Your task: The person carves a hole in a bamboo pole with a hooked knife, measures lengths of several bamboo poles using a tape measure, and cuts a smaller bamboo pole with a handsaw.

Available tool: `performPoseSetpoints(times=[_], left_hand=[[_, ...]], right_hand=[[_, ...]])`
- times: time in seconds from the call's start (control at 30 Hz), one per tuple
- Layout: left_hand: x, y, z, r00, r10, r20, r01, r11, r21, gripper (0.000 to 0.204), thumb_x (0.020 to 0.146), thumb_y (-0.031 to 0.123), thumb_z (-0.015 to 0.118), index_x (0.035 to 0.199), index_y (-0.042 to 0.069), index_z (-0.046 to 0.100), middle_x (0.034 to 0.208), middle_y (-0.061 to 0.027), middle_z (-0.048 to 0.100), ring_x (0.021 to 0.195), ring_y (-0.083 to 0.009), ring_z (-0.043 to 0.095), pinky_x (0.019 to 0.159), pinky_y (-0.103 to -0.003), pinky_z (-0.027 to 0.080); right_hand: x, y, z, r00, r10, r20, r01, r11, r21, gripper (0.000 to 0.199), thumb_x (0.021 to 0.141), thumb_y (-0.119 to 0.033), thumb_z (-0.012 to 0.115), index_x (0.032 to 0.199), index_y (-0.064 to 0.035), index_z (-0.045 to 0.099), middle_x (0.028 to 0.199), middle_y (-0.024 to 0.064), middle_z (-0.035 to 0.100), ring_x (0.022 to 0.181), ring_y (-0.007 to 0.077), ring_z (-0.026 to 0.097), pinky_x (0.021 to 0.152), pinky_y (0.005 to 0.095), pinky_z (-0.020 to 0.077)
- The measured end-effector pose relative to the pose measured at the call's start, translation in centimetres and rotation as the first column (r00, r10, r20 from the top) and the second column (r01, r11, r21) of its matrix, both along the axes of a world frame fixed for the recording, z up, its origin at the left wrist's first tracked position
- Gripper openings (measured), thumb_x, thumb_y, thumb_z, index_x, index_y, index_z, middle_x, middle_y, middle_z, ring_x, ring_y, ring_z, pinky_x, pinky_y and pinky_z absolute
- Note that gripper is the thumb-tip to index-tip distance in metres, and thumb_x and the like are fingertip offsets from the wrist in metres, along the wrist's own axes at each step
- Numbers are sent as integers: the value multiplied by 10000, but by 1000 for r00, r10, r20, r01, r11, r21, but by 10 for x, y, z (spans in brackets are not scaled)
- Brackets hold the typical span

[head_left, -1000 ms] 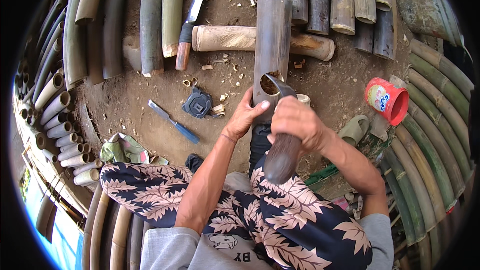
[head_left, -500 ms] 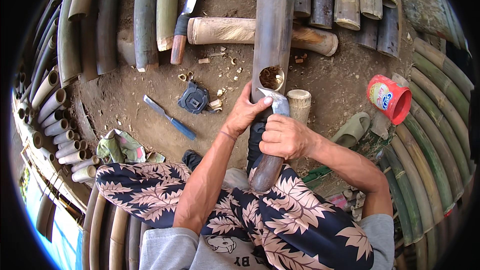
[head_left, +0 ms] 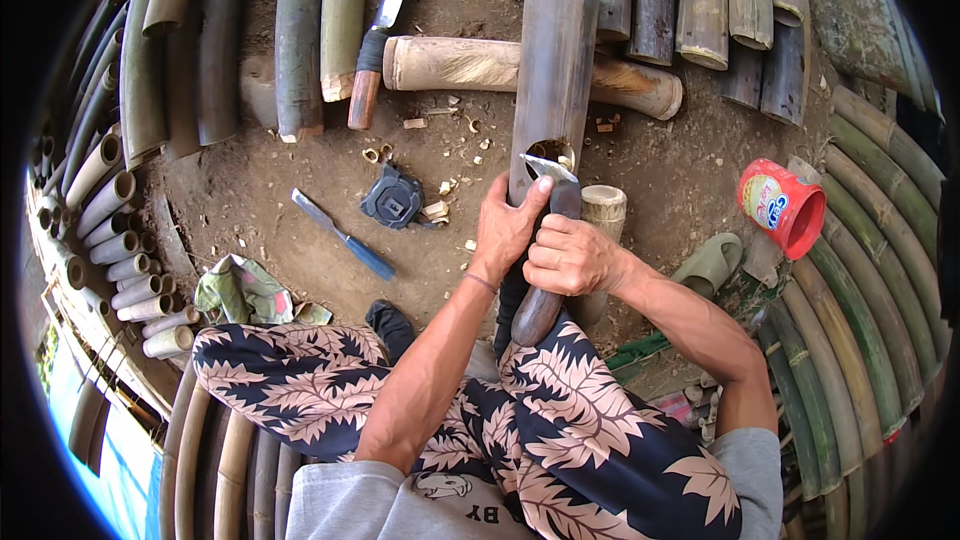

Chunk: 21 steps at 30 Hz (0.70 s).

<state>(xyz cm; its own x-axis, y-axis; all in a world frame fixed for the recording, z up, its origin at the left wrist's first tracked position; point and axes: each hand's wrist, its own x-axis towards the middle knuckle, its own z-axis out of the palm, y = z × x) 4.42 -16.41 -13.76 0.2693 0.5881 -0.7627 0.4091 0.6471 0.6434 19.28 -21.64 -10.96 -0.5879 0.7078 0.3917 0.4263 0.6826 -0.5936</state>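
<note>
A dark bamboo tube (head_left: 553, 70) extends away from me, with a round hole (head_left: 549, 150) cut in its upper side near my hands. My left hand (head_left: 508, 230) is closed against the tube's near part, its thumb pressed on the metal of the tool. In my right hand (head_left: 572, 256) is a hooked knife (head_left: 566, 198) with a thick dark wooden handle, the fist wrapped around it. Its pointed blade reaches left across the hole's near rim. Pale chips show inside the hole. The tube's near end is hidden behind my hands.
The tube rests across a horizontal bamboo log (head_left: 455, 64). Left on the dirt floor lie a machete (head_left: 380, 37), a blue-handled chisel (head_left: 343, 233) and a tape measure (head_left: 392, 198). A short bamboo stub (head_left: 604, 205) and red container (head_left: 780, 208) are right. Bamboo lengths surround me.
The blade has moved from the hole's near side to lie over its near rim. The knife handle has shifted slightly forward. Both hands keep their holds, and the whole view has moved slightly.
</note>
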Motion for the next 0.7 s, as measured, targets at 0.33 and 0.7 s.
performPoseSetpoints(times=[0.33,0.7], left_hand=[[-7,-10,3,964,108,241,-125,991,57,1010,749,522,821,1439,-62,372,1337,-224,547,1239,-295,538,1062,-386,412],[1,-7,1,980,59,190,-71,996,57,1048,697,478,877,1414,-73,347,1310,-220,556,1207,-282,556,1050,-383,432]], right_hand=[[65,68,77,50,-731,-680,94,682,-726,178,945,-164,575,1061,-44,513,682,31,491,543,99,438,537,316,462],[76,59,35,350,-742,-572,18,616,-788,252,934,-296,619,989,-64,536,626,20,499,547,141,504,628,396,538]])
